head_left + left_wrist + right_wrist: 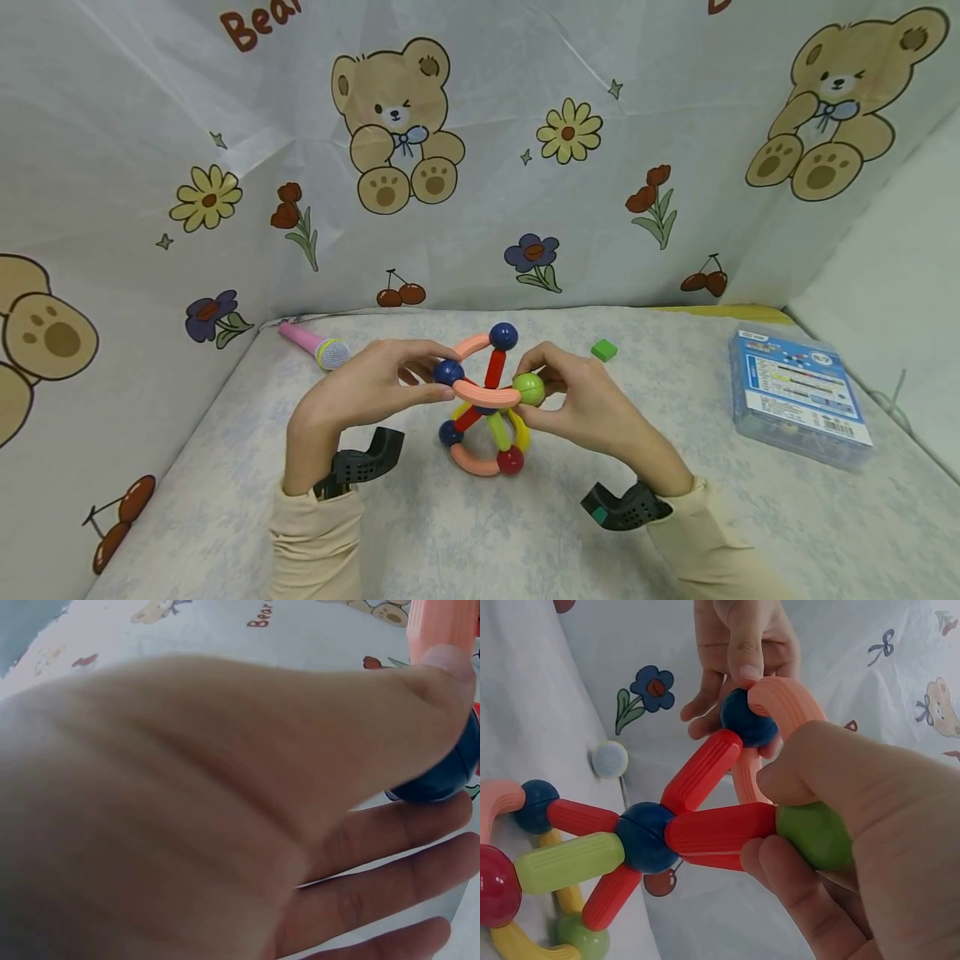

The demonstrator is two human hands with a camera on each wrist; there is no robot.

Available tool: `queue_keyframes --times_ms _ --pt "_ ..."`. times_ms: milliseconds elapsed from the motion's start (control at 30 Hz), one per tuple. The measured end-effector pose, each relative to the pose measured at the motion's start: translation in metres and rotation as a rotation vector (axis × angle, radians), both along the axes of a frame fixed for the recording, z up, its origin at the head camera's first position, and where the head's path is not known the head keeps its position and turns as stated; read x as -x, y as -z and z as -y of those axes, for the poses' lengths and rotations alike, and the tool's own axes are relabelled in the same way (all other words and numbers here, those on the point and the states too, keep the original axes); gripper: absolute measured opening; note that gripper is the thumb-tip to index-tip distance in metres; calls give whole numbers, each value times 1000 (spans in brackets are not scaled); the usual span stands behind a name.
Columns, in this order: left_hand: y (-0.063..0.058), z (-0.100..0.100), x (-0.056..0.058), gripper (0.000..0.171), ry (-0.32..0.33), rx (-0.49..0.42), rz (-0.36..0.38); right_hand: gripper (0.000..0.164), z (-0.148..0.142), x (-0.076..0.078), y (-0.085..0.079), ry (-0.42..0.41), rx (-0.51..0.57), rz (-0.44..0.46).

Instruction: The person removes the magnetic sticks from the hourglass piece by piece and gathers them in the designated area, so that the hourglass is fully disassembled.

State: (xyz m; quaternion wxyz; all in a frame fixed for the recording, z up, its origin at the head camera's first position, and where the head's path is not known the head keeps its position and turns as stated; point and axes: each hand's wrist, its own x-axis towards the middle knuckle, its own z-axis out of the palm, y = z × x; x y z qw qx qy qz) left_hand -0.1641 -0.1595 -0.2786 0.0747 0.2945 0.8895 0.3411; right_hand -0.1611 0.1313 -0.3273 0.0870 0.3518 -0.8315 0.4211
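Note:
A ball-and-rod structure stands over the table between both hands, built of coloured balls and straight and curved rods. My left hand [367, 387] pinches a dark blue ball [448, 372] on its left side, the thumb also touching a curved salmon rod [486, 395]. At that rod's other end my right hand [588, 400] grips a light green ball [529, 389] between thumb and fingers. Red rods [720, 828] run from a central blue ball [646, 837] to both held balls. Below sit a red ball [511, 460] and yellow curved rods [521, 433].
A pink toy microphone [313, 343] lies at the back left. Behind the right hand is a small green block [603, 350]. A clear plastic box with a blue label [799, 392] lies at the right. A bear-print cloth [480, 208] hangs behind the table.

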Motion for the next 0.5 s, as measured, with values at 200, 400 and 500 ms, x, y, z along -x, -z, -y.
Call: queue_keyframes --times_ms 200,400,500 --pt "0 -2 -1 39 -4 2 5 37 3 0 2 22 -6 -18" --pt "-1 -3 -1 39 -9 12 8 39 3 0 2 33 -18 -23" --pt "-2 -4 -2 39 -11 13 8 38 4 0 2 33 -20 -33"
